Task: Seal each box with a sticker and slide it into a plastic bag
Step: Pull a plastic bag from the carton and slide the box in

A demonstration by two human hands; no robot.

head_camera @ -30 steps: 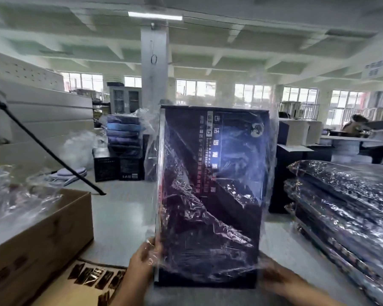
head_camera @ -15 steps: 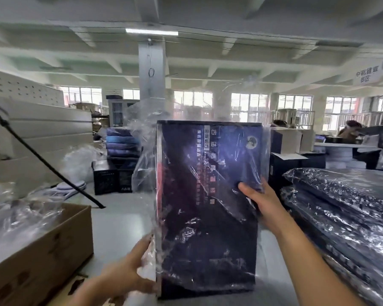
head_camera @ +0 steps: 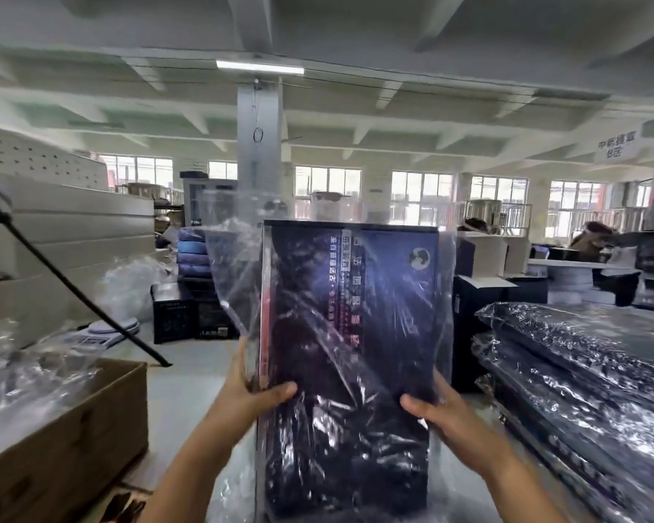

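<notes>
A tall dark blue box (head_camera: 355,334) with white lettering stands upright in front of me inside a clear plastic bag (head_camera: 231,273), whose loose open end sticks up past the box's top left. My left hand (head_camera: 253,394) grips the box's left edge through the plastic, thumb across the front. On the right edge, at about the same height, my right hand (head_camera: 431,409) holds the box with its thumb on the front face.
A stack of bagged dark boxes (head_camera: 582,390) lies at the right. At the left a brown cardboard carton (head_camera: 72,439) holds clear plastic bags. A black tripod leg (head_camera: 72,285) slants across the left, near a small scale (head_camera: 106,330). Dark crates (head_camera: 189,318) stand behind.
The box has risen slightly. My left hand slid up its left edge and now grips it thumb in front. My right hand dropped from the upper right edge to the middle right edge.
</notes>
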